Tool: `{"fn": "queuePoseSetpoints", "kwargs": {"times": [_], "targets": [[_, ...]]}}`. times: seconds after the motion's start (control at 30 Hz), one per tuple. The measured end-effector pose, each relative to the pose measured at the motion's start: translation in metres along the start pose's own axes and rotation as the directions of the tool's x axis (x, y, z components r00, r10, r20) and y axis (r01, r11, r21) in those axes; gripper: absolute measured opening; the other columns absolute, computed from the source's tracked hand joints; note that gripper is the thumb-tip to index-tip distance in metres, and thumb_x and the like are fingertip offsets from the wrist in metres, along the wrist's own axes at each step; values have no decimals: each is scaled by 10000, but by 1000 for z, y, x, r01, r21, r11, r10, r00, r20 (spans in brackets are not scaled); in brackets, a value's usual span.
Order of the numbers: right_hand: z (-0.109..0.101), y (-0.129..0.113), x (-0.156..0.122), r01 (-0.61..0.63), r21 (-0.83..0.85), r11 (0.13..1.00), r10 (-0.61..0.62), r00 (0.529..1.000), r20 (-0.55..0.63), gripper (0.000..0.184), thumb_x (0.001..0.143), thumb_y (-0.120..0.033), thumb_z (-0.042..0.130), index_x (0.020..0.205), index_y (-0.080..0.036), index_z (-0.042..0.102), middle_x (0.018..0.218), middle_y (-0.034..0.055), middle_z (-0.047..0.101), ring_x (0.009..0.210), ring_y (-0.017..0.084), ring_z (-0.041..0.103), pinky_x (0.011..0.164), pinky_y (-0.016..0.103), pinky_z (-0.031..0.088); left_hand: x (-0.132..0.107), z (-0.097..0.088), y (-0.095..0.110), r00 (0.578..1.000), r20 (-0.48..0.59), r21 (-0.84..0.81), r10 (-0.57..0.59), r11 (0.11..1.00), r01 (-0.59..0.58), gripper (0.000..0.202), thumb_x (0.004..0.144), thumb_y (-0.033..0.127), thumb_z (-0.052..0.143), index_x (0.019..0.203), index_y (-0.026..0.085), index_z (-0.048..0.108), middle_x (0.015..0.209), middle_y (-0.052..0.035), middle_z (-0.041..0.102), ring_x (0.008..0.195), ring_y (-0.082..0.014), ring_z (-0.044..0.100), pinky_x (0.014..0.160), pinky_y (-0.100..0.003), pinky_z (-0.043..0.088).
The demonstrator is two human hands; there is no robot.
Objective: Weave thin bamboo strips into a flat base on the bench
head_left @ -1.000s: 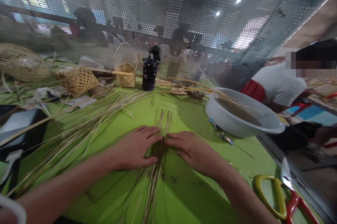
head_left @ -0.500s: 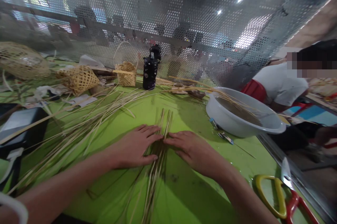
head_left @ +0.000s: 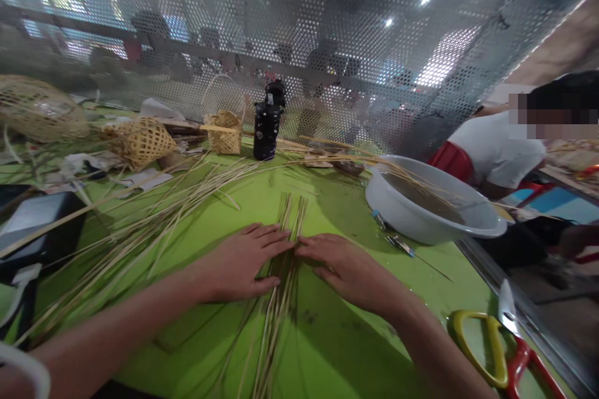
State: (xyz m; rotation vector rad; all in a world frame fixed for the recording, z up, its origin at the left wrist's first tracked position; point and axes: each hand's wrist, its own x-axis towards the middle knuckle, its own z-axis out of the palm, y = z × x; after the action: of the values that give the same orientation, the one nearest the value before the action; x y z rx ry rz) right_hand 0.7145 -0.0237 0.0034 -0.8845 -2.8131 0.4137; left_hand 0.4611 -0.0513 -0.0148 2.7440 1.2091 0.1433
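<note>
Now both hands lie flat and open, gripping nothing: the left hand (head_left: 238, 265) and the right hand (head_left: 349, 268) press their fingertips on the bundle of bamboo strips (head_left: 291, 216) between them, both equally near. Its long axis runs from 6 to 12 o'clock on the green table (head_left: 327, 349).

I see a green table (head_left: 337, 343); a bunch of thin sticks (head_left: 279, 299) lies flat in the middle of it; more long sticks (head_left: 154, 218) are spread out to the left; a white bowl (head_left: 430, 205) sits on the right, a small blue tool (head_left: 397, 240) just beside it; scissors (head_left: 520, 356) lie near the right edge; a dark bottle (head_left: 267, 121) and small woven baskets (head_left: 140, 142) stand at the far side; a black box (head_left: 37, 230) sits at the left.
</note>
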Motion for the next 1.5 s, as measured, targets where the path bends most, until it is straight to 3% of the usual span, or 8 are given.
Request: {"fn": "queuePoseSetpoints", "kwargs": {"times": [0.3, 0.73, 0.93, 1.17, 1.5], "targets": [[-2, 2, -1, -22, 77, 997, 22, 1000, 0, 510, 846, -52, 481, 1315, -224, 585, 1333, 56, 623, 1253, 200, 538, 1121, 413, 373, 0, 3, -2, 1000, 3, 32, 28, 999, -28, 626, 920, 503, 484, 1483, 248, 379, 1597, -80, 303, 1464, -279, 270, 1181, -469, 229], [3, 7, -1, -55, 2, 999, 55, 998, -4, 601, 793, -24, 452, 1367, -182, 537, 1420, 93, 549, 1302, 221, 495, 1133, 442, 347, 1, 2, 0, 1000, 5, 25, 13, 1000, -13, 606, 924, 499, 480, 1473, 257, 396, 1591, -71, 320, 1457, -294, 286, 1182, -481, 228], [4, 8, -1, -54, 8, 999, 54, 998, -27, 585, 819, -33, 436, 1360, -226, 549, 1389, 56, 581, 1273, 202, 525, 1119, 421, 372, 0, 2, -1, 1000, 2, 31, 10, 999, -10, 623, 924, 507, 475, 1481, 245, 385, 1596, -80, 303, 1461, -287, 279, 1181, -480, 233], [5, 4, 2, -62, -54, 997, 61, 998, -22, 505, 881, -64, 413, 1347, -183, 570, 1381, 92, 586, 1268, 222, 536, 1109, 438, 387, 1, 2, -2, 1000, -5, 26, 26, 999, -26, 612, 928, 515, 474, 1489, 291, 373, 1593, -60, 316, 1460, -290, 280, 1178, -490, 236], [1, 0, 2, -98, 2, 995, 98, 994, -37, 471, 859, -63, 458, 1284, -214, 595, 1388, 65, 581, 1259, 221, 538, 1109, 441, 378, 1, 0, 0, 1000, 7, 41, 25, 999, -26, 609, 925, 520, 469, 1480, 282, 397, 1589, -74, 320, 1454, -306, 292, 1166, -515, 257]]}}
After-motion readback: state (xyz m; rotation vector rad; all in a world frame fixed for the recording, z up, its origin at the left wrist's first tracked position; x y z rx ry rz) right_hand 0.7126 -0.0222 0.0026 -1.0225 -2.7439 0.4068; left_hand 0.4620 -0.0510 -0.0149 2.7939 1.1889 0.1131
